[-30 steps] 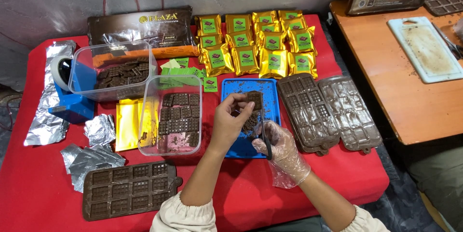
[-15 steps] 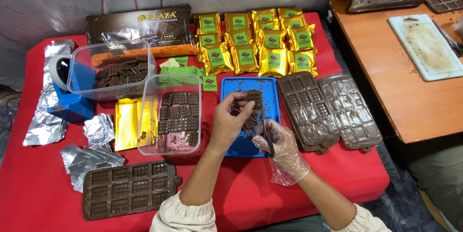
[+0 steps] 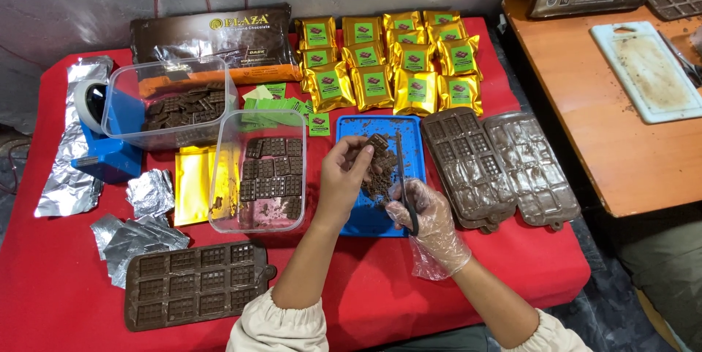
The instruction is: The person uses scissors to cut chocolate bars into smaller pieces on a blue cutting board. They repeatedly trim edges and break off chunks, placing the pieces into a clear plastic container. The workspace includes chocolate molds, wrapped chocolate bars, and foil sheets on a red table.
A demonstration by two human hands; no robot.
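Note:
My bare left hand [image 3: 346, 176] holds a small chocolate bar [image 3: 377, 143] by its edge above the blue tray [image 3: 415, 133]. My right hand [image 3: 431, 220], in a clear plastic glove, grips a thin dark knife [image 3: 403, 184] whose blade lies against the bar. Chocolate shavings [image 3: 379, 180] lie on the tray under the hands. To the left stands a clear plastic box [image 3: 259, 171] with several chocolate bars laid flat in it.
Gold packets [image 3: 387, 67] with green labels fill the back of the red table. Brown chocolate moulds [image 3: 194, 282] [image 3: 468, 165] [image 3: 532, 169] lie front left and right. Another clear box [image 3: 170, 102], foil pieces [image 3: 135, 235], a gold foil sheet [image 3: 191, 185] and a wooden side table [image 3: 607, 125] are nearby.
Both hands stay over the blue tray; the bar and knife shift only slightly between frames.

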